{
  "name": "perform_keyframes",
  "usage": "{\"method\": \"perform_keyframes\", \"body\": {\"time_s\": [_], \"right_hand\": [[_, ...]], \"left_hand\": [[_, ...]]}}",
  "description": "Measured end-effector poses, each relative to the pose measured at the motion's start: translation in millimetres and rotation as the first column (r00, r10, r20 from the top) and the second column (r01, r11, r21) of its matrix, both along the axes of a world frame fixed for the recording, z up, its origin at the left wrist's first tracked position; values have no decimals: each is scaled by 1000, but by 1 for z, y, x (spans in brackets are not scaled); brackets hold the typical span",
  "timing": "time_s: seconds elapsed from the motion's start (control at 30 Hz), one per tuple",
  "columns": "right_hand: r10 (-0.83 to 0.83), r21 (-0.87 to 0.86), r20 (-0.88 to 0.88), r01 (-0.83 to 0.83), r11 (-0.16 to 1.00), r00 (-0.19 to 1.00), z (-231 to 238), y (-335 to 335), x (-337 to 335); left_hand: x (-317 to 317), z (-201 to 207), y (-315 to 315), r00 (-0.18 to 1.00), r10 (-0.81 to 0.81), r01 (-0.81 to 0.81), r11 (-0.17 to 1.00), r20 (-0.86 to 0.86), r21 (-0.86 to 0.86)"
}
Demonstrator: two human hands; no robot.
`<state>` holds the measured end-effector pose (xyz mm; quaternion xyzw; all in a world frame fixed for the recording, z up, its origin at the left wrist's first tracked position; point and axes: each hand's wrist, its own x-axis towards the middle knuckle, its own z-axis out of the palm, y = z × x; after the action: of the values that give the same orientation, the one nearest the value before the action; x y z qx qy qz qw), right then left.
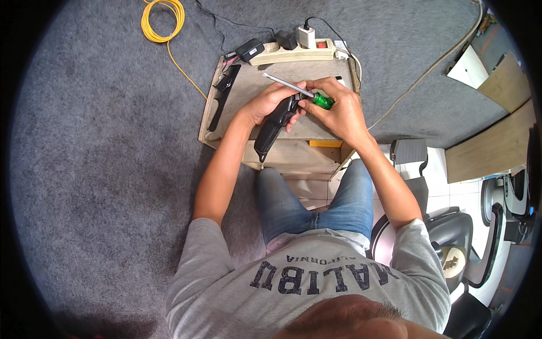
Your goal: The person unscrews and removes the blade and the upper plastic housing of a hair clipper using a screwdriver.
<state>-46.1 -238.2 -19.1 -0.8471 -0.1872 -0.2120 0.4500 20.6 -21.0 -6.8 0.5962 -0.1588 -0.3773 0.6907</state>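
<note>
My left hand [270, 103] grips a long black plastic device [272, 127] and holds it over a small wooden table [316, 70]. My right hand [337, 110] is closed around the green handle of a screwdriver [322, 101]. Its metal shaft [285, 83] points up and to the left, across the top of the black device. Both hands meet just above the tabletop, fingers touching near the device's upper end.
A beige power strip [293, 52] with plugs lies at the table's far edge. Black parts [224, 85] rest on the table's left side. A yellow coiled cable [162, 20] lies on the grey carpet. Office chairs [451, 226] stand at my right.
</note>
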Motion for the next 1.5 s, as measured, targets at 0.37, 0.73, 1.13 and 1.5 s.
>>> {"method": "perform_keyframes", "body": {"time_s": [0.37,0.73,1.13,1.5], "right_hand": [[-85,110,-62,92,990,994,-2,-3,-1],[-230,168,-88,242,956,969,-5,-10,12],[-302,-103,-250,285,953,920,-4,-16,20],[-327,-252,-48,306,918,944,-16,-10,18]], "left_hand": [[2,3,-1,996,-42,42,999,75,-1],[1,2,1,998,-44,43,999,34,24],[-2,6,7,995,51,-47,998,87,-42],[-23,1,15,986,157,-164,965,-48,-204]]}}
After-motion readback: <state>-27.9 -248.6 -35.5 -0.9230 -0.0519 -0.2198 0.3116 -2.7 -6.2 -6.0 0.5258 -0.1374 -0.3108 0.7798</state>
